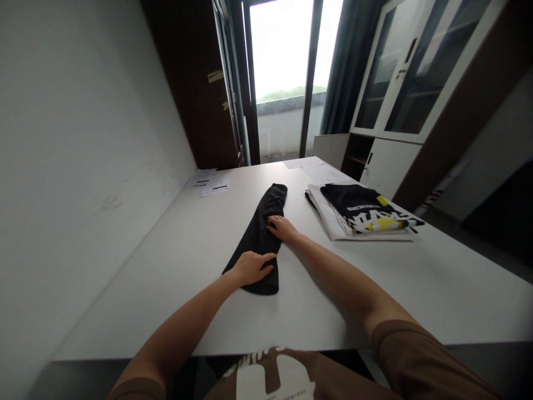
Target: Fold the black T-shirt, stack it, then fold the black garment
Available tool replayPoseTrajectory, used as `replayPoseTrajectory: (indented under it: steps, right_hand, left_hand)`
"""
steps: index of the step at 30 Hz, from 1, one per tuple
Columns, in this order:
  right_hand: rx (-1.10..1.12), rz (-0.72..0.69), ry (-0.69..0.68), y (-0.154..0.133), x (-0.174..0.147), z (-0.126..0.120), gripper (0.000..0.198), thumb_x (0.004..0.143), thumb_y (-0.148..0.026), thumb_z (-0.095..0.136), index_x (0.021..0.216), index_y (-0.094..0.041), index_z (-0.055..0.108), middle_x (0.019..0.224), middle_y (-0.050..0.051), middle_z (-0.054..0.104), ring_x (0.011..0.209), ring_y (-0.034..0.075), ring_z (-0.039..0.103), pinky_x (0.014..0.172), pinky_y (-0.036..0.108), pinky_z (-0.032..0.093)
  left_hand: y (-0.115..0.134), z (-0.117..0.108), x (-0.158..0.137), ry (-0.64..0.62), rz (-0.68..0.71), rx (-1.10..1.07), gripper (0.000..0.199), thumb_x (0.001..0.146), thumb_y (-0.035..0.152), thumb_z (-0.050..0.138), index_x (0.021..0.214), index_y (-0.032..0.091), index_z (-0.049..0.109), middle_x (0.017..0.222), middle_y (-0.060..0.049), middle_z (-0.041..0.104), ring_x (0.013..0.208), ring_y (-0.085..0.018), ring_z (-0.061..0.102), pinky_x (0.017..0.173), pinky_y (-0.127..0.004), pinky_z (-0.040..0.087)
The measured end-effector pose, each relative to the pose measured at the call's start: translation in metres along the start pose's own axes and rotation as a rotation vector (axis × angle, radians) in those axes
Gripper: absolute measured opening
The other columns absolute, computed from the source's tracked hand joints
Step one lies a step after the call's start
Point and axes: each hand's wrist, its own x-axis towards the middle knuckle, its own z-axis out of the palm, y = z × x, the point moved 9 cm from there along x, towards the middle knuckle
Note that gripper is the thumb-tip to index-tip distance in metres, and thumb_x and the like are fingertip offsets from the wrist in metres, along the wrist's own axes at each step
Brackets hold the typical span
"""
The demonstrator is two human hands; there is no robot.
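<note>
A black garment [259, 228], folded into a long narrow strip, lies on the white table in front of me. Its far end points toward the window and its wider near end toward my body. My left hand [252, 268] rests on the near part of the cloth, fingers stretched out and apart. Farther up, on the right edge of the strip, my right hand [282, 228] lies on the fabric with its fingers extended and slightly bent. Which kind of garment it is, I cannot tell from the folded shape.
To the right sits a stack of folded clothes [358, 208], black with white and yellow print over white ones. Printed papers [214, 184] lie at the far left of the table [166, 300], more sheets [316, 168] at the back. A wall [91, 166] borders the left side.
</note>
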Motion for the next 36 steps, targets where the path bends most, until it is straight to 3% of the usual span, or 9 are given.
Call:
replayPoseTrajectory:
  steps: [6,11,15,22,29,36]
  right_hand:
    - [0.001,0.001,-0.002,-0.003,-0.001,-0.003,0.007,0.106,-0.029,0.071,0.112,-0.026,0.072,0.13,0.01,0.079,0.131,0.029,0.07,0.115,0.045,0.052]
    - [0.003,-0.009,-0.007,-0.006,-0.001,-0.005,0.007,0.105,-0.029,0.071,0.11,-0.025,0.072,0.125,0.01,0.079,0.128,0.029,0.071,0.113,0.044,0.053]
    - [-0.001,-0.009,0.001,-0.004,0.0,-0.005,0.007,0.106,-0.03,0.07,0.112,-0.026,0.072,0.126,0.009,0.079,0.13,0.029,0.07,0.114,0.044,0.053]
    - [0.005,-0.012,0.001,0.0,0.001,0.001,0.008,0.107,-0.03,0.07,0.114,-0.026,0.072,0.131,0.01,0.079,0.134,0.029,0.069,0.117,0.045,0.052]
    - [-0.002,-0.007,0.009,0.0,0.0,0.0,0.009,0.107,-0.031,0.07,0.113,-0.025,0.073,0.129,0.01,0.079,0.13,0.03,0.07,0.115,0.045,0.053]
    - [-0.02,-0.002,-0.003,-0.001,0.001,-0.001,0.008,0.107,-0.03,0.07,0.112,-0.025,0.072,0.127,0.01,0.079,0.128,0.029,0.071,0.114,0.043,0.053]
  left_hand:
    - [-0.008,-0.004,0.002,0.117,0.028,-0.087,0.037,0.111,0.036,0.062,0.145,0.027,0.074,0.115,-0.007,0.082,0.108,-0.026,0.077,0.102,-0.04,0.062]
    - [-0.014,-0.017,0.001,0.279,0.044,-0.117,0.035,0.106,0.028,0.067,0.139,0.024,0.077,0.141,-0.012,0.073,0.135,-0.03,0.066,0.12,-0.053,0.056]
    - [-0.009,-0.007,0.002,0.215,0.11,-0.134,0.043,0.107,0.028,0.066,0.149,0.025,0.071,0.162,-0.012,0.065,0.153,-0.031,0.059,0.133,-0.057,0.046]
    - [-0.011,0.0,0.004,0.162,0.115,-0.188,0.044,0.108,0.029,0.064,0.151,0.02,0.069,0.165,-0.013,0.064,0.153,-0.029,0.061,0.136,-0.052,0.044]
    - [-0.013,0.003,0.005,0.133,0.078,-0.19,0.045,0.109,0.031,0.063,0.153,0.022,0.067,0.17,-0.011,0.06,0.163,-0.03,0.051,0.14,-0.056,0.036]
    - [-0.018,0.004,0.005,0.149,0.051,-0.185,0.046,0.108,0.033,0.065,0.153,0.024,0.069,0.169,-0.01,0.061,0.164,-0.033,0.049,0.14,-0.057,0.037]
